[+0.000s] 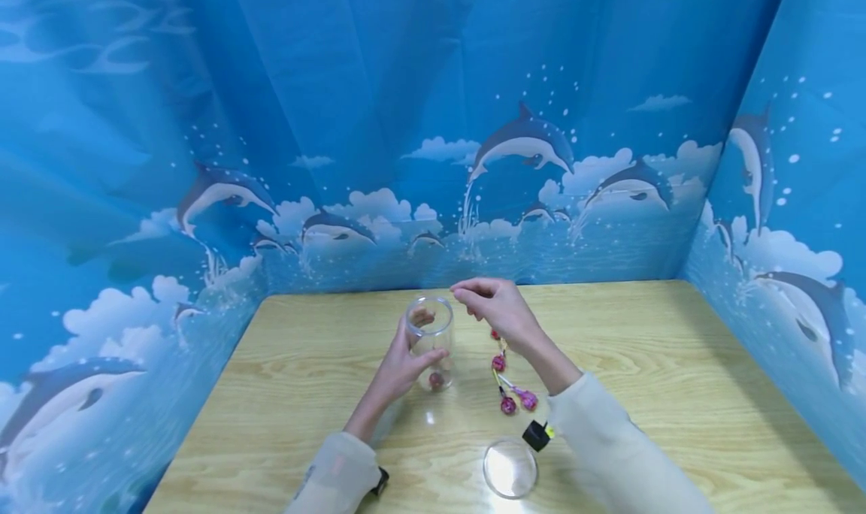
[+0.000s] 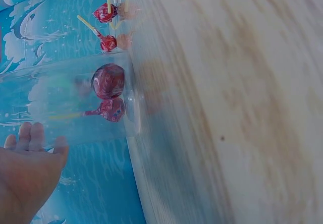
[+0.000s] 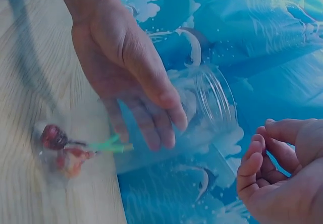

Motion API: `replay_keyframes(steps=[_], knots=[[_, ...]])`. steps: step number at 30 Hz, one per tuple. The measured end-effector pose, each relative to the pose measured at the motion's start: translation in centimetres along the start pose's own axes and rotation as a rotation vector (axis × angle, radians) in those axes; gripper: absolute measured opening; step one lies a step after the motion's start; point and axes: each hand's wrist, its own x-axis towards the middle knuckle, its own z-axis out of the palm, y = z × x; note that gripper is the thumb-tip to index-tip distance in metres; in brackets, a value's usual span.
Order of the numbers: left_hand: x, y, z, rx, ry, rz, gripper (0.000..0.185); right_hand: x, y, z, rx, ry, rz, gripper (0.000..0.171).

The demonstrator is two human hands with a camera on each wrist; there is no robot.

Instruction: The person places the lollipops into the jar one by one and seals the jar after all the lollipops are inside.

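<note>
Your left hand point(image 1: 399, 367) wraps the clear plastic jar point(image 1: 430, 341) mid-desk, red-wrapped lollipops point(image 1: 436, 379) at its bottom. Your right hand point(image 1: 497, 307), fingers curled and empty, hovers beside its rim.

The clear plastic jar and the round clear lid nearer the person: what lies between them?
Bare wooden table between the clear plastic jar and round clear lid, in the head view.
</note>
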Motion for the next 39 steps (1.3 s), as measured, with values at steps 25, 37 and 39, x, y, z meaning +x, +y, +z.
replay_keyframes(steps=[25, 37, 39], knots=[[-0.1, 0.0, 0.1, -0.027, -0.001, 0.003, 0.084, -4.7, 7.2, -8.4, -0.008, 0.094, 0.132, 0.039], [0.0, -0.1, 0.0, -0.026, -0.007, -0.012, 0.086, -3.7, 10.9, -6.5, -0.046, 0.149, 0.121, 0.039], [0.0, -0.2, 0.0, -0.025, -0.005, -0.012, 0.086, -3.5, 11.5, -6.1, -0.047, 0.162, 0.120, 0.038]])
